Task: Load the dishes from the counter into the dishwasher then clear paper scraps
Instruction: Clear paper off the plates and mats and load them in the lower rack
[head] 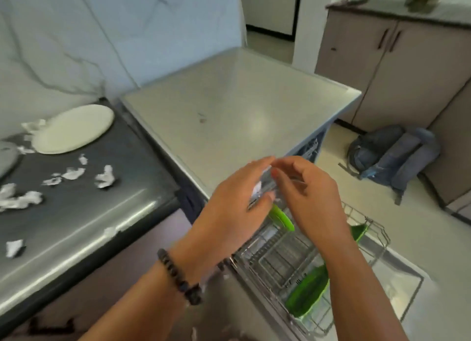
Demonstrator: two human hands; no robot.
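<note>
Above the rack [377, 228], your left hand [237, 208] and right hand [308, 195] pinch a clear, blurred glass [265, 185], which could slip onto the green dishes [308, 292] if either loosens.

There is one view only, a wide-angle camera worn on the person's head, looking forward and steeply down from standing height, so no second view shares the scene. It faces the corner where the dark counter [84, 208] on the left meets the dishwasher [237, 106], with the pulled-out rack [305, 259] low on the right. The left hand [234, 208] and right hand [308, 195] sit close under the lens near mid-frame, while the cabinets [397, 70] and backpack [392, 157] lie far off, and the edges bend with the wide lens.
</note>
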